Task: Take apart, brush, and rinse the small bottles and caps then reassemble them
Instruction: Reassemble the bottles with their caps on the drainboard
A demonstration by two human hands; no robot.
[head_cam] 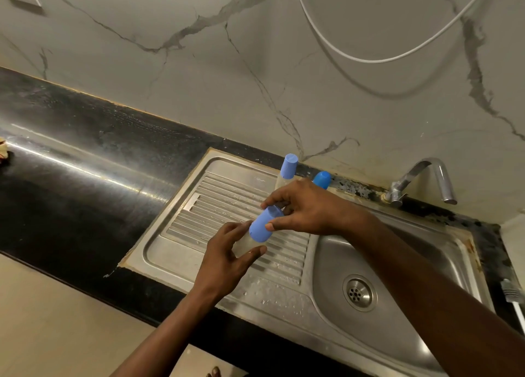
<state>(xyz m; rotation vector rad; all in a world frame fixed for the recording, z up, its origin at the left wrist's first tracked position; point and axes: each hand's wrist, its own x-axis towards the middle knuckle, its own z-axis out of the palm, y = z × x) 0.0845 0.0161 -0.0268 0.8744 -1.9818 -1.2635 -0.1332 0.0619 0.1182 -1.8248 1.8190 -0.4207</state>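
Over the ribbed drainboard [199, 211] my left hand [227, 257] grips the clear body of a small bottle [245, 244]. My right hand [306, 209] pinches its light blue cap [264, 226], which sits on the bottle's neck. A second small bottle with a light blue cap [288, 166] stands upright at the drainboard's back edge, behind my right hand. A darker blue cap [322, 180] shows just right of it, partly hidden by my hand; what is under it I cannot tell.
The steel sink basin [397, 263] with its drain [358, 291] lies to the right, under a chrome tap [420, 177]. A brush handle [514, 300] pokes in at the right edge. Black countertop [71, 160] stretches left. A white cable [369, 59] hangs against the marble wall.
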